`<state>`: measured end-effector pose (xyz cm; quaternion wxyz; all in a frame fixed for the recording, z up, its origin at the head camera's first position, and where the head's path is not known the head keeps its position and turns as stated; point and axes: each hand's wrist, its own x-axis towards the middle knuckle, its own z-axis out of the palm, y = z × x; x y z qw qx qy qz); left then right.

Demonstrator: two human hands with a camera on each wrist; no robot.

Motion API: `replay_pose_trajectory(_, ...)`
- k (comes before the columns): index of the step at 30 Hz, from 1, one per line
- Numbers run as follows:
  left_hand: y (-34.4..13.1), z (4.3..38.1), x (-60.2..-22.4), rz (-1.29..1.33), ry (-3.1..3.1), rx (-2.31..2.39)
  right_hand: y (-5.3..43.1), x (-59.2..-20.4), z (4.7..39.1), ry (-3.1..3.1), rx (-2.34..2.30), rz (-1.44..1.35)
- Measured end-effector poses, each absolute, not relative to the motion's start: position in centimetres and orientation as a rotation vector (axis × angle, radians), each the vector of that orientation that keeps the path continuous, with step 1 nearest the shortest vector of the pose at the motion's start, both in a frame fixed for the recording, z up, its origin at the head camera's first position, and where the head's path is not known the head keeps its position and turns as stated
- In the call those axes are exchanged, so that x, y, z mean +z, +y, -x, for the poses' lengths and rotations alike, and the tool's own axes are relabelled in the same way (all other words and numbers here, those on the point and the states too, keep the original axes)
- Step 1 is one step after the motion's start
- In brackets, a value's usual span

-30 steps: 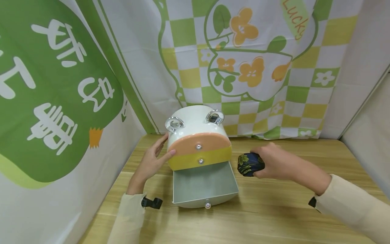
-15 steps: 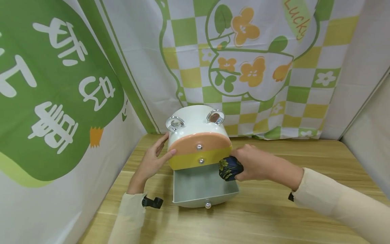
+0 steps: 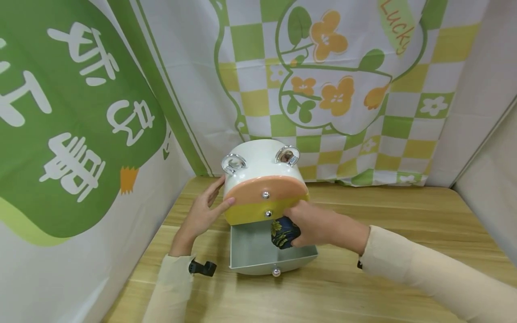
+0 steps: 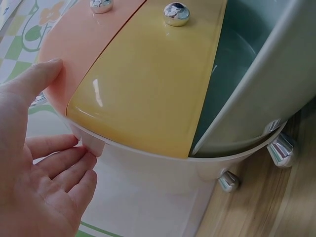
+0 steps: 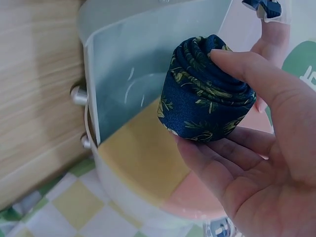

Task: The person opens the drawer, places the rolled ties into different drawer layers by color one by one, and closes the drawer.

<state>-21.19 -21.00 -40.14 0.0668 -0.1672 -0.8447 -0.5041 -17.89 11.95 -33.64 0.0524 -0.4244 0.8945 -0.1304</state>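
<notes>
A small rounded drawer box (image 3: 262, 154) stands on the table, with a white top and two shiny ring-shaped ears. Its peach drawer (image 3: 244, 190) and yellow drawer (image 3: 244, 214) are closed, while the grey-green bottom drawer (image 3: 248, 249) is pulled out. My left hand (image 3: 200, 214) steadies the box's left side; its thumb touches the peach front and its relaxed fingertips rest along the side. Over the right part of the pulled-out drawer, my right hand (image 3: 317, 226) holds a rolled navy necktie (image 5: 202, 94) with gold leaf patterns, between thumb and fingers.
The wooden table (image 3: 343, 287) extends in front of the box and to its right. A checkered, flower-printed curtain (image 3: 335, 103) hangs close behind. On the left is a green and white printed cloth wall (image 3: 93, 134).
My right hand has moved left with the rolled necktie, from beside the drawer box to over the pulled-out drawer. The left hand has stayed on the box.
</notes>
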Motion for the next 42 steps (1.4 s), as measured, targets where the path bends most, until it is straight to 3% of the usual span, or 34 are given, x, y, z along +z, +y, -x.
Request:
replay_pose_trajectory(8,-20.9,21.3,-40.2,0.507,-2.548,-1.508,10.5,-35.6,18.2,2.709,-0.407,1.366)
replay_pose_trajectory(42,-20.9,21.3,-40.5,0.499,-2.526,-1.52,9.2,-43.4,20.6,2.656,-0.587,1.17)
